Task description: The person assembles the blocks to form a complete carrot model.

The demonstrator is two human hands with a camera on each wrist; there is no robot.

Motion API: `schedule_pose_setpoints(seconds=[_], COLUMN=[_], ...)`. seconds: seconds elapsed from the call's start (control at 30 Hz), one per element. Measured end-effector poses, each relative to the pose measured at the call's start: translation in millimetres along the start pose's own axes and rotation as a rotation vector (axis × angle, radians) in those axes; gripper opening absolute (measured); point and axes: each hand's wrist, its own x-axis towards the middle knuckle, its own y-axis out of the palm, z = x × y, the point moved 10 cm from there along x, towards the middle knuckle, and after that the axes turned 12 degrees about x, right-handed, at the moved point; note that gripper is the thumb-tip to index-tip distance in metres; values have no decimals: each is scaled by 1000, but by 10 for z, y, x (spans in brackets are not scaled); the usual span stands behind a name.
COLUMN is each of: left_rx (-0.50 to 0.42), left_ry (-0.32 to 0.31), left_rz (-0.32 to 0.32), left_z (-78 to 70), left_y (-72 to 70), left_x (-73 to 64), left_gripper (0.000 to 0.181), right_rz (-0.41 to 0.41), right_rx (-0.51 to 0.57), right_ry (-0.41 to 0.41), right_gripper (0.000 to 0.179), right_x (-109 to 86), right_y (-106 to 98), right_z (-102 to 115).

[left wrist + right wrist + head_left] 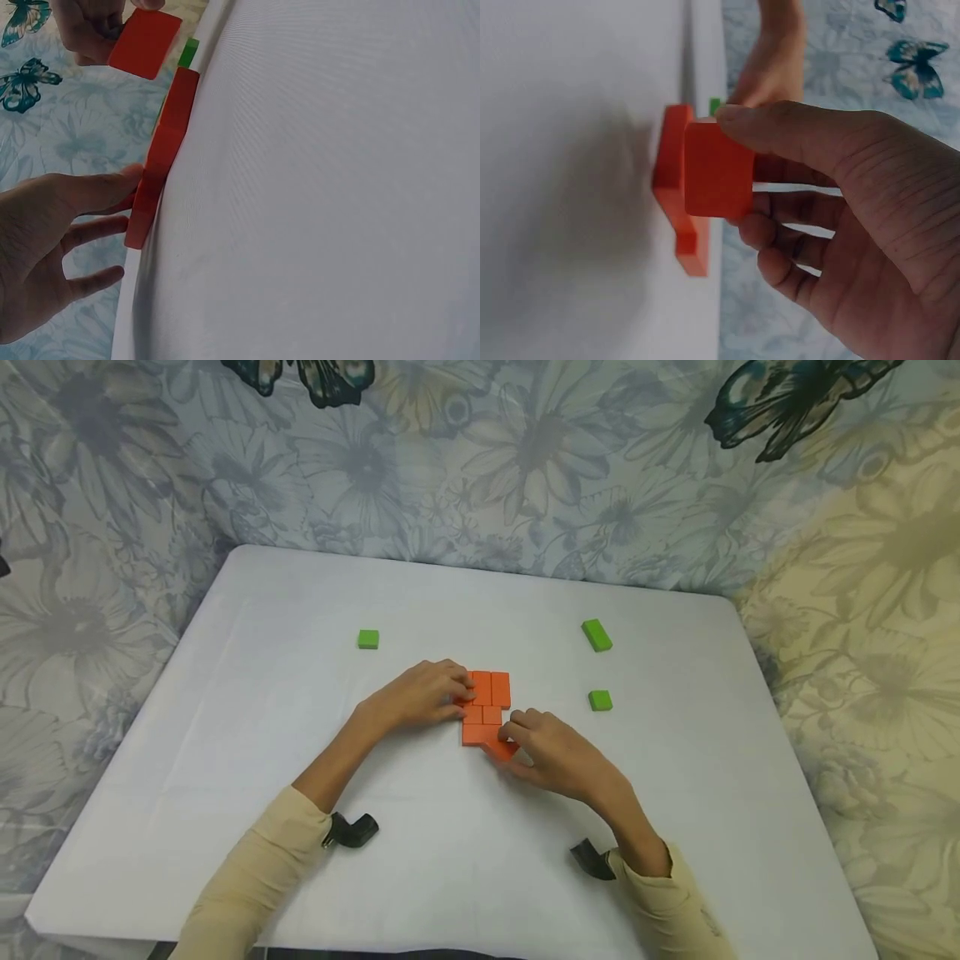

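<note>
Flat orange blocks lie side by side in a compact group at the middle of the white table. My left hand rests against the group's left side, its thumb and fingertips touching the blocks; in the left wrist view its outer fingers are spread and fairly straight. Between thumb and fingers, my right hand pinches one orange block. This block is tilted and raised off the table at the group's near right corner. The right hand's fingers partly cover that corner in the head view.
A small green block lies beyond the left hand. Toward the right are a longer green block and another small green one. Flowered cloth hangs behind the white table. Black wrist-camera mounts stick out from both sleeves.
</note>
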Motion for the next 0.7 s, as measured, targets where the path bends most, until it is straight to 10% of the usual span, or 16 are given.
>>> schedule_pose_setpoints(seconds=[0.7], left_rx=[-6], left_ry=[-18], left_rz=[22], left_z=[23], left_y=[18], left_x=[-22], left_gripper=[36], right_rz=[29], right_rx=[-26], right_ry=[-32], right_gripper=[31], right_x=[197], right_y=[287], right_z=[25])
